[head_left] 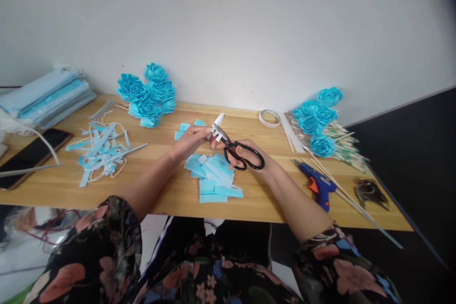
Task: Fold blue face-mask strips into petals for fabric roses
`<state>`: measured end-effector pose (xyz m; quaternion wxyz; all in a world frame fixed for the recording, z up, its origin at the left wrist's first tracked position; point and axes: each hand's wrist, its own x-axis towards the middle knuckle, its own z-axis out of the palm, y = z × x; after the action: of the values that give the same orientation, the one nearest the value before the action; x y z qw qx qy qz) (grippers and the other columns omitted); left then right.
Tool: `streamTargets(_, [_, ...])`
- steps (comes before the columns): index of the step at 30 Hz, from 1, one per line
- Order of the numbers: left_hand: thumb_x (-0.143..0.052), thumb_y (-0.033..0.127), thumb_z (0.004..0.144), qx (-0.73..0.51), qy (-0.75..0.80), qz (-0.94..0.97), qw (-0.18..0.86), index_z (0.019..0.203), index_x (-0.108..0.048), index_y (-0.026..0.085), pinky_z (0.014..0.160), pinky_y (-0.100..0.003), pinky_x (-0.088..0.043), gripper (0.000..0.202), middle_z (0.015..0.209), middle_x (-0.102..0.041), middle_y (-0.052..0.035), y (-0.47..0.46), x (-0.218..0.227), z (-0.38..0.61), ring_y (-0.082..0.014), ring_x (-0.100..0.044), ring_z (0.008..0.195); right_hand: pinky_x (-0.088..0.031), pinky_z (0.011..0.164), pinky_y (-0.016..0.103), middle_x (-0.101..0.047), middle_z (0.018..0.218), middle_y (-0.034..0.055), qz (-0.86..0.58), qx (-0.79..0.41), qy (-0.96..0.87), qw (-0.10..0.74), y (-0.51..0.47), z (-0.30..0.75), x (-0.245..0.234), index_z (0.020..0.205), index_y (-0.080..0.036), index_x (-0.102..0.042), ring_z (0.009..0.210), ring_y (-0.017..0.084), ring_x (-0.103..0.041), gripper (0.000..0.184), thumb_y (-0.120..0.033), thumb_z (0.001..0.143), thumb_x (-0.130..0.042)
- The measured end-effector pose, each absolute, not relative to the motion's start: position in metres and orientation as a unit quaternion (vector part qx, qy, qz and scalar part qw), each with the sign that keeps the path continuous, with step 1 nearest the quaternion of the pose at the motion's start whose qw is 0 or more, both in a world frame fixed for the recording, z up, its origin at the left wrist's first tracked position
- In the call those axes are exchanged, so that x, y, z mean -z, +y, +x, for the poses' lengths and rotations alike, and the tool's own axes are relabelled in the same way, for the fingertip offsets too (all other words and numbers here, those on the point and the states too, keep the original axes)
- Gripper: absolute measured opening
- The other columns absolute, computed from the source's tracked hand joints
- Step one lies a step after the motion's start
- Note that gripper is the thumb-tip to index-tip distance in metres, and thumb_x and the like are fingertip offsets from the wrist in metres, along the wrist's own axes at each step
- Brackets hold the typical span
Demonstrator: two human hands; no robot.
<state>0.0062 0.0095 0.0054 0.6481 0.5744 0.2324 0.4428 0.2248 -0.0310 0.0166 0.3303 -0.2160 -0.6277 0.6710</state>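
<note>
My right hand [245,149] is closed on the black-handled scissors [254,156], with fingers through the loops and the blades pointing left. Between the fingertips of my left hand [194,140] is a small white strip [217,129], which the blades overlap; its free end sticks up. Whether the blades are fully shut is hard to make out. Below both hands lies a loose pile of light-blue cut fabric pieces [217,190]. A few smaller blue pieces [184,127] rest just behind my left hand.
Blue fabric roses [142,92] stand at the back left, more roses [315,114] at the right. Trimmed strips [103,152], a phone [32,159] and stacked face masks [46,95] occupy the left. A tape roll [270,118] and blue glue gun [318,183] lie on the right.
</note>
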Motion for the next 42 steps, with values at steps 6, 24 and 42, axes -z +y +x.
streamTargets(6, [-0.068, 0.051, 0.084, -0.435, 0.222, 0.573, 0.658, 0.065, -0.07, 0.013, 0.077, -0.033, -0.045, 0.043, 0.066, -0.066, -0.0063, 0.009, -0.005, 0.005, -0.018, -0.061, 0.07, -0.053, 0.052, 0.025, -0.051, 0.061, -0.0048, -0.213, -0.668, -0.631, 0.331, -0.03, 0.226, -0.014, 0.119, -0.009, -0.067, 0.043, 0.004, -0.039, 0.057, -0.058, 0.09, -0.058])
streamTargets(24, [-0.07, 0.046, 0.083, -0.43, 0.246, 0.568, 0.657, 0.084, -0.073, 0.012, 0.075, -0.03, -0.048, 0.034, 0.082, -0.068, -0.0076, 0.011, -0.009, 0.001, -0.017, -0.063, 0.076, -0.049, 0.044, 0.021, -0.047, 0.051, -0.008, -0.258, -0.662, -0.608, 0.354, -0.029, 0.224, -0.007, 0.114, -0.009, -0.068, 0.035, 0.003, -0.034, 0.058, -0.06, 0.088, -0.06])
streamTargets(42, [-0.071, 0.048, 0.078, -0.502, 0.294, 0.508, 0.635, 0.063, -0.064, 0.015, 0.061, -0.026, -0.043, 0.037, 0.056, -0.054, -0.0008, 0.011, -0.013, 0.006, -0.0125, -0.052, 0.058, -0.057, 0.071, 0.031, -0.055, 0.069, -0.0009, -0.234, -0.65, -0.65, 0.316, -0.033, 0.23, -0.024, 0.116, -0.009, -0.067, 0.055, 0.007, -0.045, 0.063, -0.063, 0.084, -0.064])
